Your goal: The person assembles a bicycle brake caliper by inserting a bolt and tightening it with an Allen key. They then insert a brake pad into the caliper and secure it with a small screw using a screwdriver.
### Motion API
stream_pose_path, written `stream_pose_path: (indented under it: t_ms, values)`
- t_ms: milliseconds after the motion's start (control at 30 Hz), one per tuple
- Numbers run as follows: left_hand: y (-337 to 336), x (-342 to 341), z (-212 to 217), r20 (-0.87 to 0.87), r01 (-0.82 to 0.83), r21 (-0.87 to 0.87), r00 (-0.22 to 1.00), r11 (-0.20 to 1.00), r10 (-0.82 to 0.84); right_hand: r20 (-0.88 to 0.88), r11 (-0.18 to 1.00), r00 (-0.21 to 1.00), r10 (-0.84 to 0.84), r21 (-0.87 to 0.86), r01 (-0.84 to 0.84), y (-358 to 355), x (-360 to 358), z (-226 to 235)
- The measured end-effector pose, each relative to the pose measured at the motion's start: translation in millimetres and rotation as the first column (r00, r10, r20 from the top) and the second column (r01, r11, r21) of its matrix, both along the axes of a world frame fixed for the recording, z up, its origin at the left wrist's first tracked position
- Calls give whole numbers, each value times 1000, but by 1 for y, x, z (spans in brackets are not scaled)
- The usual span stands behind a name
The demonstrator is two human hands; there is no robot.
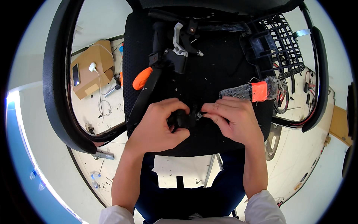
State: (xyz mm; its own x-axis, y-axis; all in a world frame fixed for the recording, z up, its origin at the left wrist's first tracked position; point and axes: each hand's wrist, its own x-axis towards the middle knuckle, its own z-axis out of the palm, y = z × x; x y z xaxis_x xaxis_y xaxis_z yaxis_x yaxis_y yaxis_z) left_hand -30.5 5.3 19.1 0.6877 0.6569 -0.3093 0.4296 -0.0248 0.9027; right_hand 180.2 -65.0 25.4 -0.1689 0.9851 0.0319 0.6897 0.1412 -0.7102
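Observation:
Over the black chair seat [231, 142], my left hand [156, 125] is closed around a small black part [182, 120]. Its exact kind does not show against the dark cloth. My right hand [233, 117] pinches a small dark fitting with a grey metal ring [200, 114] between thumb and fingers, right beside that black part. Whether the two pieces touch, I cannot tell. Ahead of my left hand lie a silver-and-black brake lever [178, 41] and an orange-ended piece [142, 78]. Just beyond my right hand is a plastic-wrapped bundle with an orange label [259, 92].
A black plastic basket [278, 48] sits at the seat's far right. Black armrests [56, 74] flank the seat on both sides. On the floor to the left, a cardboard box [87, 84] carries a phone [76, 74] and a white cabled device [93, 67].

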Motion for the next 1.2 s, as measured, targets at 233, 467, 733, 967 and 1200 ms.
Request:
stream_pose_path:
  t_ms: [233, 467, 733, 967, 1200]
  values:
    - [6, -5, -2, 97, 171, -210, 983, 963, -154, -338, 984, 941, 6, -167, -66, -10, 4, -1]
    - [-1, 2, -21, 446, 343, -730, 895, 591, 31, -718, 973, 694, 47, -125, -196, -19, 12, -1]
    - [-8, 13, -18, 403, 332, -885, 897, 325, 182, -762, 946, 646, -36, -235, -225, -19, 24, 3]
    - [-4, 18, -9, 189, 134, -834, 981, 535, 49, -594, 919, 804, -12, -323, -225, -14, 33, 11]
    - [-10, 13, -21, 391, 280, -786, 916, 551, 93, -577, 892, 817, -11, -374, -252, -15, 33, 20]
